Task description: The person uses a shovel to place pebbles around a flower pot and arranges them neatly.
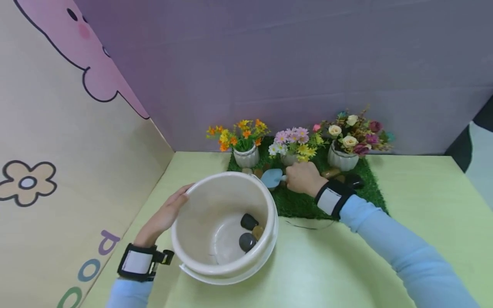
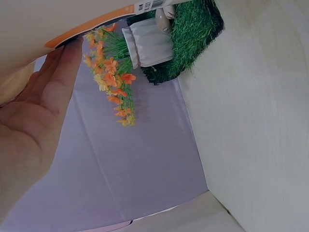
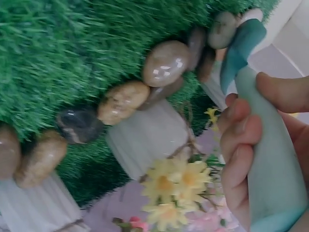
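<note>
My left hand [image 1: 165, 218] rests against the left side of a white bucket [image 1: 225, 271], fingers stretched along its outer wall below the rim. The bucket leans, its mouth facing me. Inside lie two dark stones [image 1: 247, 242] and a tan stone [image 1: 257, 232]. My right hand [image 1: 304, 177] grips the pale green handle [image 3: 270, 159] of a small blue trowel [image 1: 271, 178], thumb on one side and fingers curled round the other. In the right wrist view the trowel's blade [image 3: 244, 46] overlaps stones at the end of a row. In the head view it shows just beyond the bucket's rim.
Behind the stones [image 3: 166, 63], three white pots with orange flowers [image 1: 246, 134], pink and yellow flowers [image 1: 294, 137] and roses [image 1: 350, 139] stand on an artificial grass mat [image 1: 308, 207]. A purple backdrop [image 1: 289, 64] rises behind. A thin dark strand [image 1: 304, 226] lies on the table [image 1: 327, 265].
</note>
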Demonstrator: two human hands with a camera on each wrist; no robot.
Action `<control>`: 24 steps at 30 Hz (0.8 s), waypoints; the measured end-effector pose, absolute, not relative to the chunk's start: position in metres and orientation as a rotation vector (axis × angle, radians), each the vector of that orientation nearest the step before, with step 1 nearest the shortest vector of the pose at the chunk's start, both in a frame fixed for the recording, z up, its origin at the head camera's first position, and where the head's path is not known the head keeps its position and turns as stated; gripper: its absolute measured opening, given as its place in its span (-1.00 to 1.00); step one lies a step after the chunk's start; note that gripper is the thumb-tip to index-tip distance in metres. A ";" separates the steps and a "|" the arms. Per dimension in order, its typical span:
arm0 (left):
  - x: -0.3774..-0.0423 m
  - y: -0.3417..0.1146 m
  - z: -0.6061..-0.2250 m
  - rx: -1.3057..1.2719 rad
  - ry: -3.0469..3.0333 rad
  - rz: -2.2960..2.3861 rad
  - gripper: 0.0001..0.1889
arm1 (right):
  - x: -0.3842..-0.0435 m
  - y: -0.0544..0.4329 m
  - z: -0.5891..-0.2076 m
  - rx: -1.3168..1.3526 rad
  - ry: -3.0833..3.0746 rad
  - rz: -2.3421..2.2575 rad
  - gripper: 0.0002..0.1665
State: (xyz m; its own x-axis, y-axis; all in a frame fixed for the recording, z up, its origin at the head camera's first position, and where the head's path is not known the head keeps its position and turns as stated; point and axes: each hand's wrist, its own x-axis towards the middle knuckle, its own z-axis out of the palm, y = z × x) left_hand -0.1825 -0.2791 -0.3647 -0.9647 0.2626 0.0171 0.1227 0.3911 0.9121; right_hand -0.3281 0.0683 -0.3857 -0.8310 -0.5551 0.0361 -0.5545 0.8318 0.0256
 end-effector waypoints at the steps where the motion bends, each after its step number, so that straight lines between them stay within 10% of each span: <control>1: -0.183 -0.279 -0.365 0.355 2.512 1.632 -0.53 | -0.328 0.069 -0.387 0.890 -2.979 -0.015 -0.70; 24: -0.183 -0.282 -0.367 0.378 2.505 1.655 -0.54 | -0.328 0.079 -0.401 0.870 -3.027 0.125 -0.74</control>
State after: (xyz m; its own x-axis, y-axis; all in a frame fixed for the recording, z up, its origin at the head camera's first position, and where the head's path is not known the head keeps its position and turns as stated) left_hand -0.1825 -0.2820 -0.3673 -0.9621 0.2696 0.0404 0.1430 0.3726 0.9169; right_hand -0.3277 0.0792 -0.4014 -0.8475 -0.5306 0.0117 -0.5298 0.8445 -0.0789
